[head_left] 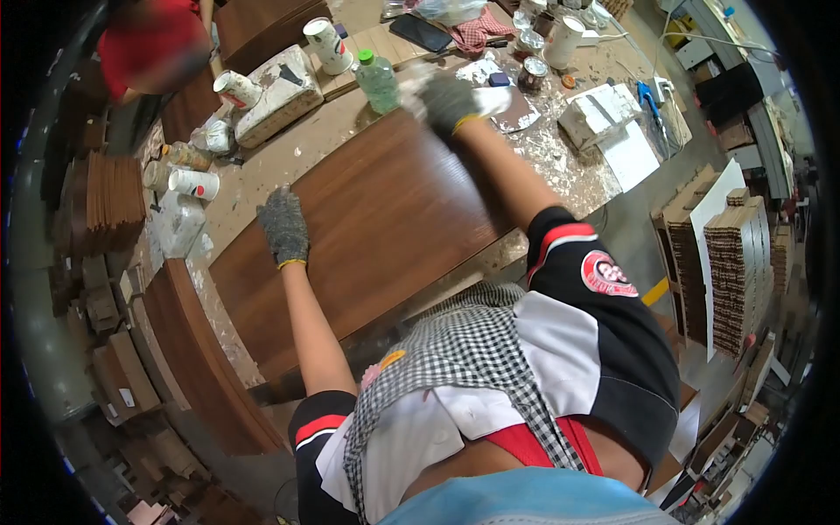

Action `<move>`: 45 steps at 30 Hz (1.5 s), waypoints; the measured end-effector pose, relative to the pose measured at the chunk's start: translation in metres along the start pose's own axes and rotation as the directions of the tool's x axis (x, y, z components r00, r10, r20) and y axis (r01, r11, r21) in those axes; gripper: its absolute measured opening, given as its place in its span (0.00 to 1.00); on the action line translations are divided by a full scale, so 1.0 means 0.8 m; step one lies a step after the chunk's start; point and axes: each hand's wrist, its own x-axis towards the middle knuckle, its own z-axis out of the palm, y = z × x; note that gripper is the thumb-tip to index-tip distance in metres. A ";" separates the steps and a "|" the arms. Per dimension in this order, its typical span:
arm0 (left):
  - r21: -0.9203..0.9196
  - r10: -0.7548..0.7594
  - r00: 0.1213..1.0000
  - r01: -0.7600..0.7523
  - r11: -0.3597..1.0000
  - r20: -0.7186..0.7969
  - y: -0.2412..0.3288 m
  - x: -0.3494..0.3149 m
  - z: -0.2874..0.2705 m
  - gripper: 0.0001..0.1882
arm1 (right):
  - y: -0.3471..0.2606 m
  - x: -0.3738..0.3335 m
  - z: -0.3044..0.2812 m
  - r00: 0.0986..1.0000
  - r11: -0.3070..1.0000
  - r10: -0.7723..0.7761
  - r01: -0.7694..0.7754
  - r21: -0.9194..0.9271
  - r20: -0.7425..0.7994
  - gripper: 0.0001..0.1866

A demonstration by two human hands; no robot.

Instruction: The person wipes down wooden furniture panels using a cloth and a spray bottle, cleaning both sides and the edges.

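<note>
A dark brown wood panel [367,227] lies flat on the worktable in front of me. My left hand [285,227], in a grey knit glove, rests on the panel's far left edge with its fingers laid flat. At the far right corner of the panel is my right hand [448,101], gloved too and smeared by motion. It grips a white cloth [494,101], blurred and partly hidden by the glove. Just left of that hand stands a clear bottle [378,83] with a green cap.
Paper cups [326,46], a stained white block [278,96], a phone [420,32] and jars [532,73] crowd the table's far side. At right is a white box [600,114]. Curved brown panels [206,350] stand at left. A person in red [153,52] is at the far left.
</note>
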 end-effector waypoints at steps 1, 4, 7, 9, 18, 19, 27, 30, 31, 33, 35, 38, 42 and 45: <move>0.030 0.010 1.000 -0.010 1.000 -0.016 0.014 -0.007 0.006 0.20 | 0.001 0.002 -0.003 1.000 1.000 -0.008 0.008 -0.018 -0.003 0.23; -0.023 -0.025 0.999 0.024 0.999 -0.026 0.013 -0.021 -0.006 0.19 | 0.094 0.035 0.040 0.992 0.983 0.092 -0.077 -0.168 0.083 0.24; 0.023 -0.067 0.996 0.068 0.997 -0.062 0.012 -0.029 -0.013 0.18 | -0.032 0.024 -0.057 0.926 0.924 0.196 -0.064 0.378 -0.322 0.23; 0.067 0.017 0.998 -0.013 0.998 -0.062 0.025 -0.006 -0.012 0.18 | -0.051 0.064 -0.054 0.679 0.970 -0.026 0.195 0.146 -0.734 0.22; 0.102 0.009 1.000 -0.008 0.995 -0.017 0.029 -0.006 -0.024 0.19 | -0.173 0.093 -0.018 0.857 0.922 -0.211 0.334 0.195 -0.470 0.21; 0.097 -0.010 1.000 0.009 0.995 0.004 0.031 -0.010 -0.026 0.19 | -0.167 0.081 -0.013 0.800 0.905 -0.103 0.322 0.278 -0.592 0.23; 0.013 -0.090 0.991 0.089 0.996 0.100 0.037 -0.009 -0.045 0.23 | -0.042 0.036 0.008 0.910 -0.480 0.156 0.410 0.775 -0.385 0.24; -0.003 -0.090 0.995 0.090 0.996 0.039 0.033 -0.011 -0.047 0.22 | -0.050 0.031 0.019 0.923 -0.585 0.237 0.385 0.714 -0.304 0.25; -0.008 -0.087 0.996 0.087 0.996 0.014 0.031 -0.011 -0.046 0.22 | -0.055 0.034 0.020 0.922 -0.590 0.246 0.387 0.709 -0.298 0.26; -0.024 -0.111 0.989 0.114 0.993 0.099 0.035 -0.012 -0.047 0.22 | -0.057 0.036 0.020 0.919 -0.575 0.268 0.394 0.717 -0.290 0.26; -0.028 -0.116 0.985 0.120 0.992 0.130 0.031 -0.008 -0.050 0.23 | -0.060 0.047 0.020 0.909 -0.536 0.283 0.414 0.736 -0.305 0.27; 0.113 -0.201 0.977 0.207 0.972 -0.066 0.030 -0.007 -0.033 0.25 | -0.065 0.068 0.004 0.865 -0.349 0.306 0.490 0.799 -0.397 0.28; 0.225 -0.422 0.890 0.382 0.896 0.170 0.036 -0.015 -0.059 0.31 | -0.162 0.044 -0.047 0.761 0.840 0.307 0.066 0.539 -0.571 0.28; 0.244 -0.361 0.908 0.308 0.919 0.212 0.046 -0.001 -0.057 0.30 | -0.186 0.070 -0.040 0.823 0.941 -0.094 0.256 0.219 -0.561 0.25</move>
